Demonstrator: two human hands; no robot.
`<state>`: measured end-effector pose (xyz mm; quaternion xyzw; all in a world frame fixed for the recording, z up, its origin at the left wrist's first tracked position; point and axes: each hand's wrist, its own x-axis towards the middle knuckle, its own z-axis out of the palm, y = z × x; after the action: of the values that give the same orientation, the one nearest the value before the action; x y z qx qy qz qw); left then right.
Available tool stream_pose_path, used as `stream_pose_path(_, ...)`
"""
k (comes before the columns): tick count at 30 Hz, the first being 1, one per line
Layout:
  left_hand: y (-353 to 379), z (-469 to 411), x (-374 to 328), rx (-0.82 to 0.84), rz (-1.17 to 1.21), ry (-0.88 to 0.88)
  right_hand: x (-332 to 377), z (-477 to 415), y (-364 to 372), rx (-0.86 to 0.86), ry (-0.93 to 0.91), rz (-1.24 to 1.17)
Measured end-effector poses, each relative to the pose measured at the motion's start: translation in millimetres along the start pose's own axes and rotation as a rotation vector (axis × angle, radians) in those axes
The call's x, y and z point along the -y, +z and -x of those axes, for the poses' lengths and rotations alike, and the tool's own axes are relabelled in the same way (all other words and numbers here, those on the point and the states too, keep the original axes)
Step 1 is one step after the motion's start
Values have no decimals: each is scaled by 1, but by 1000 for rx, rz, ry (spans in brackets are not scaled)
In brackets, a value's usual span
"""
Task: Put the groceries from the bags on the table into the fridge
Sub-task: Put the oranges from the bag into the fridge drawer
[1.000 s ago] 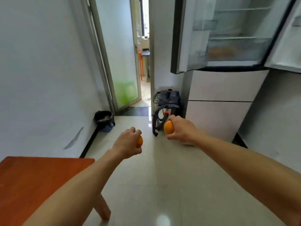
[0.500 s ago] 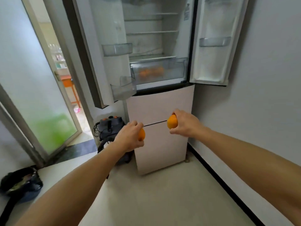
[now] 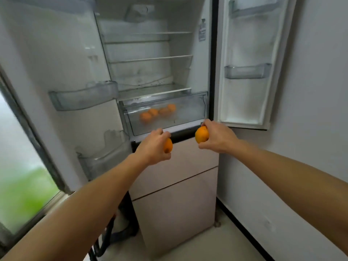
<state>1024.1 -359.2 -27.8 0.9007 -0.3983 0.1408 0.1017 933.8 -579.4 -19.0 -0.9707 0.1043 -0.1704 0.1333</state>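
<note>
1. The left hand (image 3: 152, 146) is gripping the left orange (image 3: 168, 146). Its fingers are curling over the top and the thumb is tucking underneath, so only the fruit's right side is showing.
2. The right hand (image 3: 218, 136) is clamping round the right orange (image 3: 201, 135), and the fruit is bulging out of the grip toward nine o'clock.
3. Both fruits are hanging in the air just in front of the fridge (image 3: 141, 72), well apart. The right one is sitting at roughly three o'clock from the left one, a touch higher.
4. At twelve o'clock from the left hand, the clear crisper drawer (image 3: 188, 112) is sitting at the bottom of the open upper compartment.
5. Four stored oranges (image 3: 153, 112) are lying in a loose row in the drawer's left half, showing blurrily through its front.
6. Above the drawer, the shelves (image 3: 150, 59) are running straight across the compartment.
7. Both doors are standing wide open. The left door (image 3: 56, 63) is swinging out at nine o'clock and carrying its door bins (image 3: 84, 97). The right door (image 3: 248, 53) is out at two o'clock and showing a clear bin (image 3: 247, 71).
8. At six o'clock below the hands, the pale lower fronts (image 3: 175, 213) are sitting closed.
9. A grey wall (image 3: 310, 110) is filling three o'clock.
10. A frosted glass panel (image 3: 18, 147) with a green blur is showing at eight o'clock.
11. A dark hose (image 3: 105, 238) is lying by the fridge base at seven o'clock.
</note>
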Motion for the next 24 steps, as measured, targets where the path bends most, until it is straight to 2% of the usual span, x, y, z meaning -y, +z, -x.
stream_pose_path(8,-7,-151,37,-167,38,-102,-54,-166,3,10,-163,-34)
stream_pose_path(12,-28,-215,63,-288,64,-217,-56,-250,-17,-42,-249,-45)
stream_pose_path(16,-38,-267,87,-350,150,-340,-53,-328,-25,-66,-252,-62)
stream_pose_path(20,-27,-310,107,-283,225,-393,-45,-399,-24,-85,-196,-72)
stream_pose_path(24,0,-354,139,-121,202,-413,-33,-453,-1,123,-172,75)
